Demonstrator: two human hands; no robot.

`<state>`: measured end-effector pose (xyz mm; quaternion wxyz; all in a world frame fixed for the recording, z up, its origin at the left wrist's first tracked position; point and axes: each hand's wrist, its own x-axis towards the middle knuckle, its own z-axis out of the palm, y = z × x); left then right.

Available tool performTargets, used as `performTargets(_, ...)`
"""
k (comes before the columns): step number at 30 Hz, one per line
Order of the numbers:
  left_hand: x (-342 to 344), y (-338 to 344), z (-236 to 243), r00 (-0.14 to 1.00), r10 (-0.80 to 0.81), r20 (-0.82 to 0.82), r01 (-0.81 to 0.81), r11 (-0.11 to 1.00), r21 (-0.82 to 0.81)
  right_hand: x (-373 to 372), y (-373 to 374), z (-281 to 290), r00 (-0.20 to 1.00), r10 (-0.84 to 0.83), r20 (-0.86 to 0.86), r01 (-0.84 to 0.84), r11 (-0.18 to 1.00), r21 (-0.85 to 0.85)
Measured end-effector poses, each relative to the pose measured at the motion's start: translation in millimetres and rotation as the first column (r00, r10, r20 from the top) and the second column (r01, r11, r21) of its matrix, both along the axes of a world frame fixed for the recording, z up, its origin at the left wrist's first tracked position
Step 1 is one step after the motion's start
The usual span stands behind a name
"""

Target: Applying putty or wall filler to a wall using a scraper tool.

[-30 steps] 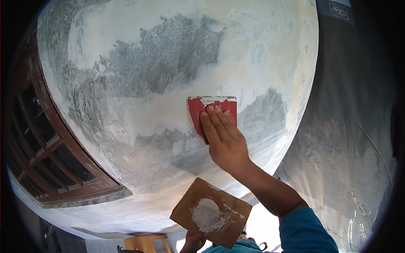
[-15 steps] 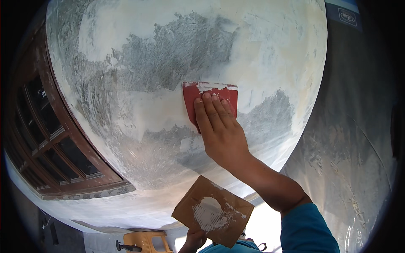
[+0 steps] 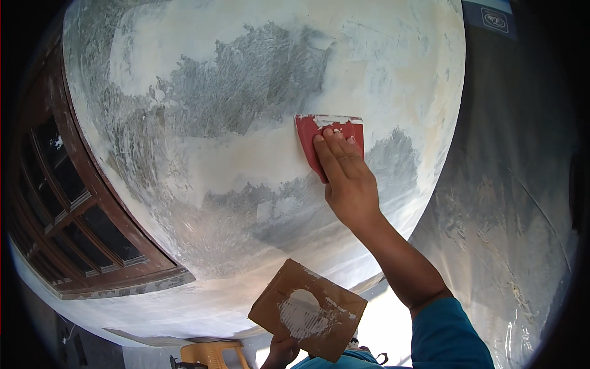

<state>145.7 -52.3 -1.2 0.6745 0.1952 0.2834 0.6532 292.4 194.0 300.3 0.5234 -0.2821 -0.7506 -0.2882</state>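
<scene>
Right hand, centre right of the frame: fingers laid flat and close together, pressing a red plastic putty scraper against the wall. No clenched fist; thumb side hidden behind the palm, so wrap around the blade hard to judge. White filler along the scraper's top edge. Teal sleeve at lower right.

Left hand, bottom centre, mostly cut off by the lower edge: gripping from below a square brown board tilted on one corner, a smear of white putty at its middle. Fingers behind the board, unseen.

Wall filling most of the frame: pale cream skim coat with grey, rough patches at upper centre and to the right of the scraper. Second, greyer wall face at right, streaked. Dark brown wooden window frame with glass panes at left, putty-spattered along its lower rail. Yellow plastic object at the bottom, only partly visible, kind unclear.
</scene>
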Motion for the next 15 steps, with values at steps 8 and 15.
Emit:
performTargets(8, -6, 2, 3, 0.998, 0.031, -0.049, -0.03, 0.999, 0.022, 22, -41, -22, 0.988, 0.149, 0.041, -0.144, 0.983, -0.11)
performTargets(15, -3, 0, 5, 0.997, 0.021, -0.076, -0.019, 1.0, 0.02, 13, 12, 24, 1.0, 0.006, 0.014, -0.007, 0.998, 0.068)
